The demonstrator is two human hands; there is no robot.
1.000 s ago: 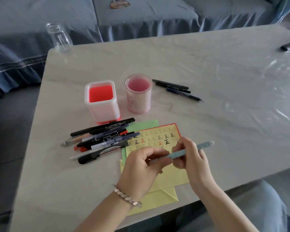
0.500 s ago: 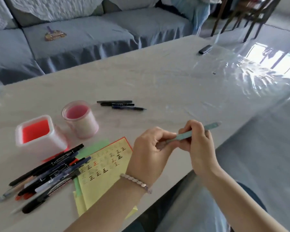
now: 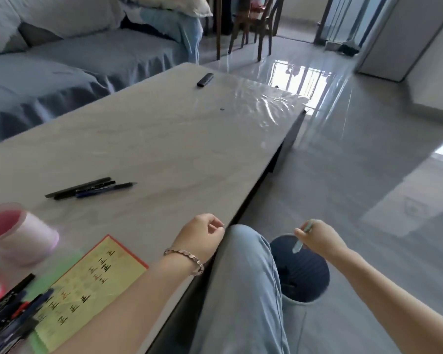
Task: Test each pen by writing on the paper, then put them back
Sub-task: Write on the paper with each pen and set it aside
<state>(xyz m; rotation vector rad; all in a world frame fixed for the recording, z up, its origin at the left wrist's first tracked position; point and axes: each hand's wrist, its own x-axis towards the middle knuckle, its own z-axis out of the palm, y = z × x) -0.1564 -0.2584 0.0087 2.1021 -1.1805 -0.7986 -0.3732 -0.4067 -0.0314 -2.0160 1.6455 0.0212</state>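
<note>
My right hand (image 3: 320,238) grips a pale blue pen (image 3: 301,237) off the table's right side, tip down over a dark round bin (image 3: 304,274) on the floor. At the table's front edge my left hand (image 3: 202,235) rests with fingers loosely curled and nothing visible in them. The yellow paper (image 3: 92,279), marked with several written characters, lies at the lower left. A heap of dark pens (image 3: 10,312) overlaps its left end. Behind it stands a pink round cup (image 3: 18,236).
Three dark pens (image 3: 87,187) lie together mid-table. A small black object (image 3: 205,79) sits at the table's (image 3: 164,139) far end. My knee in blue jeans (image 3: 241,277) is between table and bin. A grey sofa (image 3: 62,65) runs behind; chairs (image 3: 251,24) stand beyond.
The view swung right. My hands came apart: the right carried the pale blue pen off the table to above the bin, and the left let go of it and stayed at the table's edge.
</note>
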